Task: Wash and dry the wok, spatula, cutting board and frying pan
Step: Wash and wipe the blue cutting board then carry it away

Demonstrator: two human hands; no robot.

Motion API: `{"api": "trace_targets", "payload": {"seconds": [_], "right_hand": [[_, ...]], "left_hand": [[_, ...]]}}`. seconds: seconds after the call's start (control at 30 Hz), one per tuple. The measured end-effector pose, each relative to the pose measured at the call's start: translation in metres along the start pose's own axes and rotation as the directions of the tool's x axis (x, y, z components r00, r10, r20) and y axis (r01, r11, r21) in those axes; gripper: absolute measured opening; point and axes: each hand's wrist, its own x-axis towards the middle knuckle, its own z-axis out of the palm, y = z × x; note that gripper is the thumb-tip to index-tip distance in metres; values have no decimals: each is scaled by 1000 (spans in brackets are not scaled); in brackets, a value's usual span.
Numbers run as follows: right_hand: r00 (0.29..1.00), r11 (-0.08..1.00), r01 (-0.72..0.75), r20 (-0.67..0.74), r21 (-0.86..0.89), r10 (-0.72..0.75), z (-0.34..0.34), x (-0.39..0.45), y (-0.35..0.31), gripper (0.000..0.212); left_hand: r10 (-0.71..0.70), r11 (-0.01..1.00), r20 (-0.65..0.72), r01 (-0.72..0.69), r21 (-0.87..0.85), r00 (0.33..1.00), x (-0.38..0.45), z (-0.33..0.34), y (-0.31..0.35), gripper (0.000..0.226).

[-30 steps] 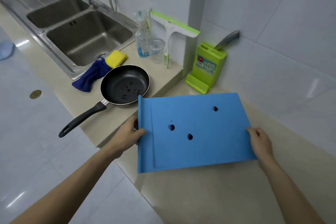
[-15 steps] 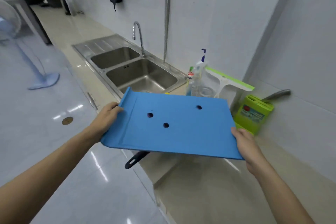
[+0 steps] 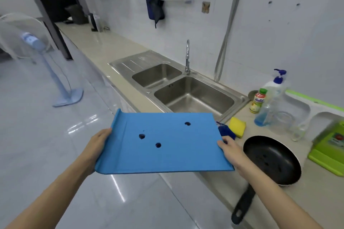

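Flat blue plastic cutting board [image 3: 167,143] with three round holes and a raised lip on its left edge is held in the air, roughly level, in front of the beige stone desk [image 3: 307,197] edge and partly over the floor. Left hand [image 3: 96,147] grips the lipped left edge, fingers wrapped under, thumb side on the rim. Right hand [image 3: 231,151] grips the right edge, fingers [image 3: 221,143] closed onto the board's top surface.

Black non-stick frying pan [image 3: 272,160] sits on the desk just right of the right hand, its black handle [image 3: 243,204] sticking out past the desk edge. Yellow sponge [image 3: 237,127] and dark blue cloth [image 3: 226,132] lie touching each other between the pan and the stainless double-bowl sink [image 3: 193,96], the cloth partly hidden by the board. Chrome tap [image 3: 187,55] stands behind the sink. Clear pump bottle with blue liquid [image 3: 270,106], a small green-capped bottle [image 3: 257,101] and a lime-green knife block [image 3: 329,143] are further right along the wall.
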Motion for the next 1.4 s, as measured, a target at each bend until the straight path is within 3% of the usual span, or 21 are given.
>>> {"api": "trace_targets", "payload": {"seconds": [0.13, 0.27, 0.47, 0.63, 0.77, 0.9, 1.17, 1.4], "right_hand": [[999, 996, -25, -46, 91, 29, 56, 46, -35, 13], [998, 994, 1, -64, 107, 6, 92, 110, -67, 16], [996, 987, -70, -47, 142, 77, 127, 213, -88, 14], [987, 981, -129, -78, 146, 142, 142, 272, -85, 17], [957, 948, -238, -115, 211, 265, 148, 306, -82, 14], [931, 916, -341, -58, 213, 360, 157, 333, -73, 17], [845, 799, -445, -107, 403, 525, 184, 362, -95, 26], [803, 767, -483, -135, 423, 580, 204, 374, -103, 24]], "left_hand": [[-67, 991, 94, 76, -106, 993, 52, -27, 11, 41], [-52, 992, 91, 62, -106, 995, 123, -44, 34, 30], [-31, 999, 10, 31, -10, 999, 234, -43, 81, 26], [-48, 995, 53, 43, 94, 997, 316, -24, 106, 22], [-78, 983, 150, 51, 175, 986, 386, 8, 121, 24], [-11, 980, 290, -47, 192, 957, 450, 44, 141, 21], [121, 950, 506, -248, 192, 854, 564, 90, 186, 25], [77, 921, 621, -294, 256, 780, 627, 125, 199, 26]]}}
